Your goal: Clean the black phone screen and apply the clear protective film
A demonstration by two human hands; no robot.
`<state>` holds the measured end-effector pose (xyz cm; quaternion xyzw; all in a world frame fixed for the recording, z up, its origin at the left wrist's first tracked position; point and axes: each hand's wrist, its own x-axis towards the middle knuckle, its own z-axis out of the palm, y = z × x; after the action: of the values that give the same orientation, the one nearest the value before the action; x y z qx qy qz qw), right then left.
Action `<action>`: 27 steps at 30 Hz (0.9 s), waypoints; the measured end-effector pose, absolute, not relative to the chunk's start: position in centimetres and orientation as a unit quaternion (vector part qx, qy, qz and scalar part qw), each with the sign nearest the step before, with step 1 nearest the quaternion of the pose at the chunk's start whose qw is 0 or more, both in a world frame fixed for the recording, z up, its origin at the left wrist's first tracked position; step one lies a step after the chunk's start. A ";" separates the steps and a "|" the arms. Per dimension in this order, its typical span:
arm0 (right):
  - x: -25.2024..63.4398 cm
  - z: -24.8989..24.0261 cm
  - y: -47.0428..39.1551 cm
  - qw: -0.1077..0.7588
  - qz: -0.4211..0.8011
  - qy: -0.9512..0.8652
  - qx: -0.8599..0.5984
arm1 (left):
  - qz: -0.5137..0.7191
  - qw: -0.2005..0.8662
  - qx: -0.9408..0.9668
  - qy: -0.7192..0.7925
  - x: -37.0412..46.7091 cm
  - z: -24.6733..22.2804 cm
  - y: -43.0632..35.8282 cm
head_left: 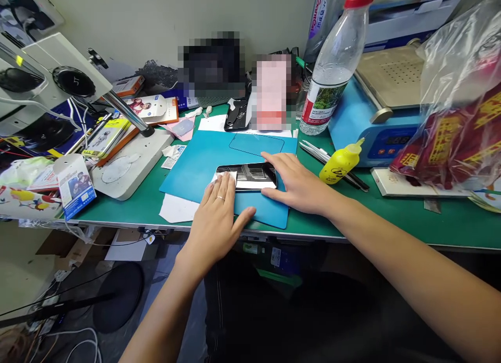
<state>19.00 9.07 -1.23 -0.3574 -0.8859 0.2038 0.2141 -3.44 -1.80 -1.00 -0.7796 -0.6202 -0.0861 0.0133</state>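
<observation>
A smartphone [256, 184] with a dark, glossy, reflective screen lies flat on a blue mat [195, 159]. My left hand [217, 211], with a ring on one finger, rests flat over the phone's left end. Its fingers are stretched out and press a small white wipe [234, 176] against the screen, while the thumb sticks out to the side. At the opposite end, my right hand [295, 183] holds the phone's edges between thumb and fingers. Just behind the phone, a thin dark-edged rectangular outline [256, 142] lies on the mat.
Close to my right forearm stand a yellow squeeze bottle [340, 162] and several thin tools [317, 151]. Behind them are a tall plastic bottle [324, 86] and a blue heating device [352, 128]. A microscope stand [133, 170] occupies the left, beside boxes. White paper [178, 209] pokes out under the mat.
</observation>
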 end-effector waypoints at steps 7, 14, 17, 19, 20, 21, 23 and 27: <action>19.1 -1.8 9.4 0.223 0.216 -0.885 -0.348 | -0.100 -0.071 -0.799 -0.589 0.9 0.0 2.8; 19.3 -2.2 9.9 0.214 0.211 -0.896 -0.327 | -0.147 -0.126 -0.836 -0.514 3.6 0.7 1.2; 19.3 -1.8 9.6 0.213 0.219 -0.887 -0.345 | -0.144 -0.106 -0.836 -0.519 1.3 0.2 1.0; 19.2 -1.5 9.5 0.207 0.225 -0.883 -0.355 | -0.139 -0.084 -0.824 -0.543 -1.1 -0.3 0.8; 19.2 -1.4 9.4 0.204 0.227 -0.882 -0.358 | -0.137 -0.072 -0.815 -0.559 -2.4 -0.6 0.6; 19.1 -1.3 9.4 0.204 0.226 -0.882 -0.360 | -0.136 -0.062 -0.804 -0.575 -3.6 -0.8 0.4; 19.0 -1.2 9.3 0.204 0.224 -0.881 -0.364 | -0.126 -0.048 -0.788 -0.601 -5.4 -1.0 -0.1; 18.8 -1.2 9.3 0.207 0.229 -0.877 -0.369 | -0.104 -0.051 -0.789 -0.604 -4.2 -0.6 0.1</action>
<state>18.79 9.28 -1.24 -0.3690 -0.8766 0.2289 0.2074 -4.16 0.09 -0.56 -0.7888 -0.6036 -0.1039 -0.0514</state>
